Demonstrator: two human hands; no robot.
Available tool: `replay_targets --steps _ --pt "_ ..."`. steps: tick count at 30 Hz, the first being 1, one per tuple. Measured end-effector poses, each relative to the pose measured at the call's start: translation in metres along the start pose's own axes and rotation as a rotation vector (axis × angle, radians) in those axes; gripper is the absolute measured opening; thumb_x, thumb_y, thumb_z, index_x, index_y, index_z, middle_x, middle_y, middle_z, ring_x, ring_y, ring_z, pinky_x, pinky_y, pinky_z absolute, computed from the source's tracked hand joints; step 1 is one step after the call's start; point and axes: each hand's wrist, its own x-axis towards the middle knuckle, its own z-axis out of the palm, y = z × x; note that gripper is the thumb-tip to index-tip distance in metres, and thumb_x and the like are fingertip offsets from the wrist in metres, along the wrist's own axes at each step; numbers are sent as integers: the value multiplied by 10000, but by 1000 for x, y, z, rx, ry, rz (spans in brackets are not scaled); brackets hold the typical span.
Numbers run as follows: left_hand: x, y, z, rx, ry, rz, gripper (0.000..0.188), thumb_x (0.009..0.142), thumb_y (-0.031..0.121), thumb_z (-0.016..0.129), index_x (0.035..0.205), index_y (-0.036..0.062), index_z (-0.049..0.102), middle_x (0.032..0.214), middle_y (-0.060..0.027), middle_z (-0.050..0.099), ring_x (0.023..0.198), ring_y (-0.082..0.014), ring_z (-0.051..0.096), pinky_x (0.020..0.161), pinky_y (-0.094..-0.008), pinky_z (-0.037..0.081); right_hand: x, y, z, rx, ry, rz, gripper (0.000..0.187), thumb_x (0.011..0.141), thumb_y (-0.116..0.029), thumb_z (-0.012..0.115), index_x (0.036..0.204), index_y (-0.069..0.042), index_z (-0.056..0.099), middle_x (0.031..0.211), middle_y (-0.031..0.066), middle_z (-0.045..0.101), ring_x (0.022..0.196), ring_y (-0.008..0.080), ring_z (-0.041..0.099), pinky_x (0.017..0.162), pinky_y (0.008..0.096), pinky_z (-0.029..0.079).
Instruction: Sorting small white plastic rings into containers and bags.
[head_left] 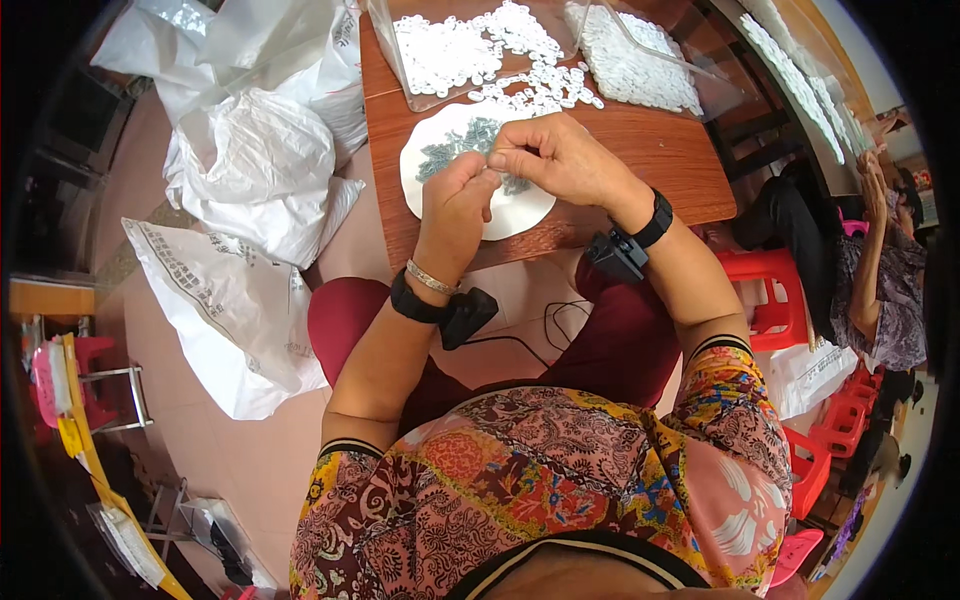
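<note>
My left hand (460,196) and my right hand (562,158) meet fingertip to fingertip over a white round plate (520,217). Both are closed in a pinch; what sits between the fingertips is too small and covered to name. Beneath them on the plate lies a heap of small grey-green pieces (440,158), partly hidden by my hands. Just beyond the plate, small white plastic pieces with holes (545,88) are scattered on the brown wooden table (640,160).
Clear bins at the back hold loose white pieces (440,55) and tightly packed white pieces (635,65). White sacks (250,165) crowd the floor at left. A red stool (770,300) stands at right, near another seated person (880,270). A cable (510,342) hangs below my wrists.
</note>
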Motion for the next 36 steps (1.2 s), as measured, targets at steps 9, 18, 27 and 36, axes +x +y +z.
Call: replay_targets --steps 9,18,27,36 --pt "6 7 -14 -244 66 -94 173 885 158 481 752 51 510 596 8 459 507 -78 425 470 -204 314 -18 58 -62 -183 4 103 139 733 -165 677 783 -36 660 645 72 610 579 134 545 566 282 439" --pt "7 8 -21 -245 112 -94 183 863 152 500 708 57 524 573 21 471 485 -57 427 453 -186 300 -27 45 -52 -516 -279 250 229 592 -178 744 742 -42 637 693 104 632 663 274 610 577 372 445" --pt "6 10 -20 -243 75 -84 174 879 158 476 743 51 483 605 -12 452 511 -98 403 486 -217 322 -19 78 -53 -527 -54 200 163 676 -161 700 779 -46 648 727 115 640 681 273 603 633 360 464" --pt "2 12 -3 -267 6 -114 142 861 145 498 779 41 549 673 -34 575 585 -84 522 521 -195 378 -7 42 -33 454 57 169 155 868 -135 620 937 -5 668 748 -3 631 654 40 535 595 190 429"
